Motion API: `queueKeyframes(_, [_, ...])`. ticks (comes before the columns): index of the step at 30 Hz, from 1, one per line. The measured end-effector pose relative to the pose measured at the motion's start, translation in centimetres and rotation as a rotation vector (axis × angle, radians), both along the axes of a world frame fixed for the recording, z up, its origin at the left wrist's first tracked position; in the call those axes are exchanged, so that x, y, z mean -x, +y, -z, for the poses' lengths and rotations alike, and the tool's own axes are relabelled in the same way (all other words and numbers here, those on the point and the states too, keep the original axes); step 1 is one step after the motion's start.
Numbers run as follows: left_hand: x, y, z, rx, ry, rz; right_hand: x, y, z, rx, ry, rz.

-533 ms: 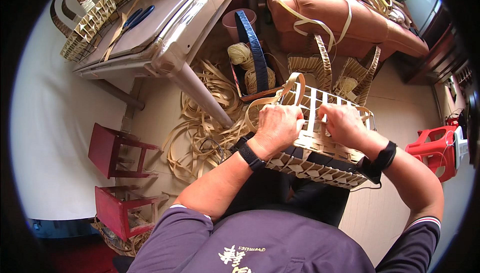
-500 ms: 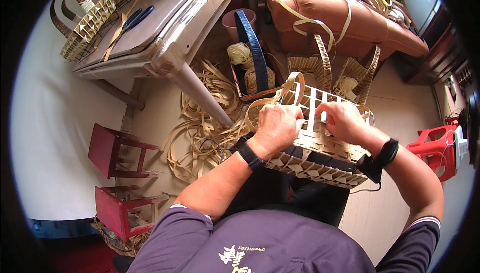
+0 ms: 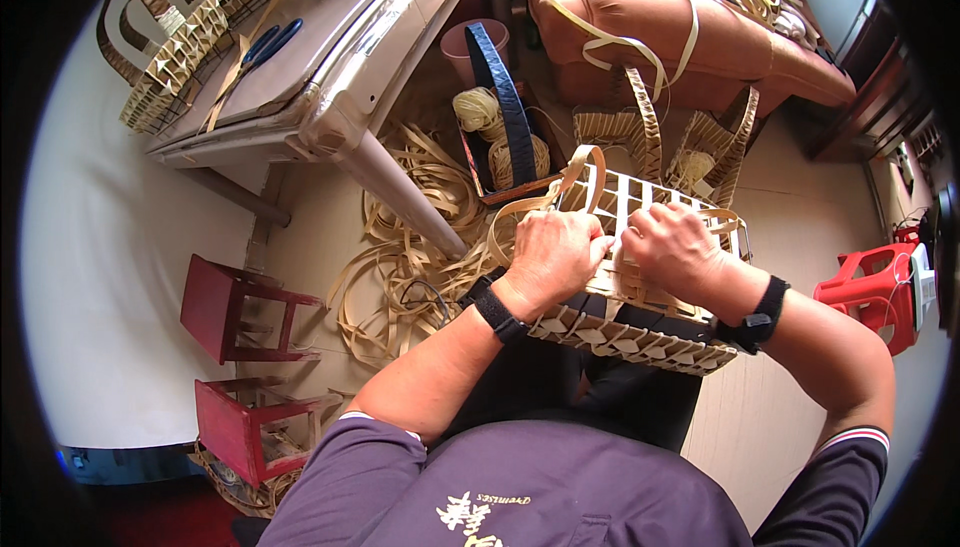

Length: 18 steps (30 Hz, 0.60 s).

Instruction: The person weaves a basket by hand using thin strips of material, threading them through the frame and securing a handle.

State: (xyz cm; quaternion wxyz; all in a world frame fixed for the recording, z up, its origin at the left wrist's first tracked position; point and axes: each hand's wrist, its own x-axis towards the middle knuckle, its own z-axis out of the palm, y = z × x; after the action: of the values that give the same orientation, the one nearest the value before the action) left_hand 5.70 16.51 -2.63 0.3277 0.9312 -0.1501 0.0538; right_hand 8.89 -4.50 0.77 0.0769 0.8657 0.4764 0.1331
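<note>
On my lap rests a partly woven basket (image 3: 625, 340) of cream strips over a dark wire frame. My left hand (image 3: 556, 255) is closed at its left part, thumb and fingertips pinching a pale flat strip of the weave. Close beside it, my right hand (image 3: 675, 252) is closed with curled fingers on the same weave, its fingertips mostly hidden. A loose tan strip (image 3: 597, 169) loops up above my left hand, from the basket's far left side. Upright white strips (image 3: 624, 190) show beyond my knuckles.
At the left stands a table (image 3: 330, 97) with scissors (image 3: 270, 44) and a woven basket (image 3: 180, 52). Tangled strips (image 3: 385, 297) cover the floor beside its leg. Ahead are a blue-handled basket (image 3: 510, 102) and an orange sofa (image 3: 640, 27); red stools (image 3: 870, 287) stand at both sides.
My right hand has moved slightly left, nearer my left hand, and its fingers have curled down over the weave. The left hand has stayed nearly in place.
</note>
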Motion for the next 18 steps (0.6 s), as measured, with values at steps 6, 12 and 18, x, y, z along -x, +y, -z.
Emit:
queueKeyframes(6, [0.1, 0.3, 0.8, 0.101, -0.054, 0.012, -1.7, -3.9, -5.1, -0.357, 0.71, 0.442])
queueKeyframes(12, [0.1, 0.5, 0.8, 0.126, -0.051, 0.01, -1.5, -6.5, -3.9, -0.209, 0.659, 0.392])
queueKeyframes(18, [0.3, 0.2, 1.1, 0.09, -0.121, -0.031, -1.2, -7.0, -1.1, -0.105, 0.205, 0.08])
